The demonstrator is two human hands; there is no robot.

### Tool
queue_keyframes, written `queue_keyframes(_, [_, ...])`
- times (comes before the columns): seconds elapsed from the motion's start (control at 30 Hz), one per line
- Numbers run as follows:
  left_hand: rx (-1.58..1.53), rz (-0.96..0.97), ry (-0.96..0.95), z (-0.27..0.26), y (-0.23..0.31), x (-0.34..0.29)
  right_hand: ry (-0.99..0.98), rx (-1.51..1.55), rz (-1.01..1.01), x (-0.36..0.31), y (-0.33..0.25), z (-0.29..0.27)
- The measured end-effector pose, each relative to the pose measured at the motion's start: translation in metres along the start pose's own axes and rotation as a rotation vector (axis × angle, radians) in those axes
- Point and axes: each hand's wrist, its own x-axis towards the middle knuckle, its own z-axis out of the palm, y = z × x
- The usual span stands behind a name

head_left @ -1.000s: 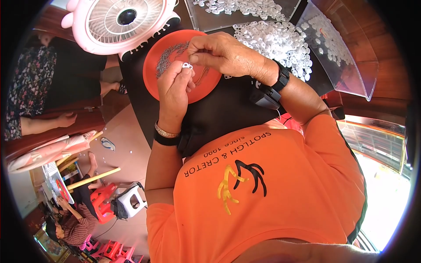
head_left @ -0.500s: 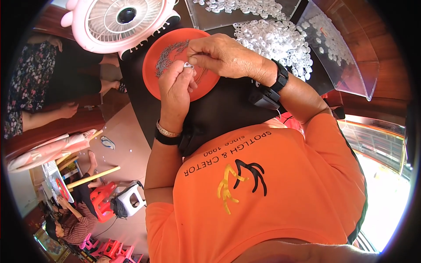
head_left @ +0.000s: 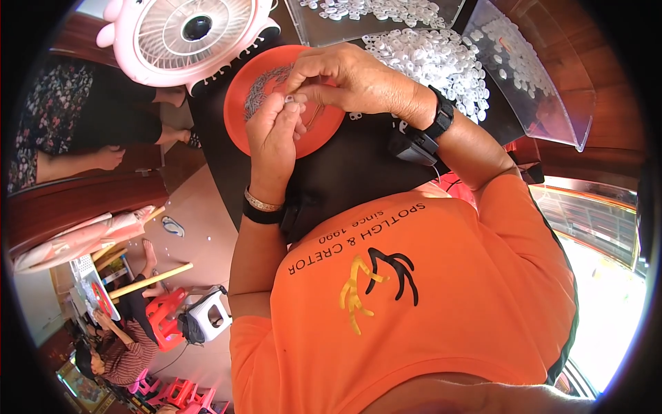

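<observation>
My left hand point(head_left: 272, 131) is closed in a pinch on a small white plastic clip point(head_left: 289, 100), which shows at the fingertips. Against it, my right hand point(head_left: 355, 79) has thumb and fingers pressed together; whatever they grip is hidden. Both hands are over an orange-red round bowl point(head_left: 238, 127). Inside the bowl lie many thin grey metal pieces point(head_left: 258, 93), like small nails or screws, too small to tell. To the right of my right hand spreads a large heap of white plastic clips point(head_left: 441, 65) on the black tabletop point(head_left: 345, 159).
A pink animal-shaped fan point(head_left: 196, 31) stands beyond the bowl at the left. Clear plastic trays with more clips point(head_left: 510, 58) are at the back and right. Another person sits at far left; one more works at a table near red stools point(head_left: 165, 317).
My right fingers have come down and closer to my left fingertips, so less of the white clip shows. The other person's hand at far left has shifted slightly.
</observation>
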Motion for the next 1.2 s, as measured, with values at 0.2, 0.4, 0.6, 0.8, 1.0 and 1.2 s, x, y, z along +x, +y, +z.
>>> queue_keyframes(0.2, [0.056,0.060,0.014,0.000,0.000,-0.001,0.034,-0.045,-0.077,0.000,-0.001,0.003])
queue_keyframes(0.4, [-0.103,-0.040,-0.030,0.000,0.005,-0.003,0.013,-0.099,-0.087,0.000,-0.004,0.001])
queue_keyframes(0.6, [-0.548,-0.219,-0.160,-0.005,0.009,0.001,-0.022,-0.227,-0.262,0.002,0.004,0.001])
queue_keyframes(0.8, [-0.430,-0.175,-0.061,-0.009,0.010,0.001,0.015,-0.109,-0.252,0.002,0.003,0.006])
queue_keyframes(1.0, [-0.228,-0.133,0.044,-0.007,0.009,0.001,0.048,-0.040,-0.040,0.001,0.006,0.009])
queue_keyframes(1.2, [-0.183,-0.136,0.005,-0.007,0.010,0.000,-0.036,0.059,0.121,0.000,0.000,0.011])
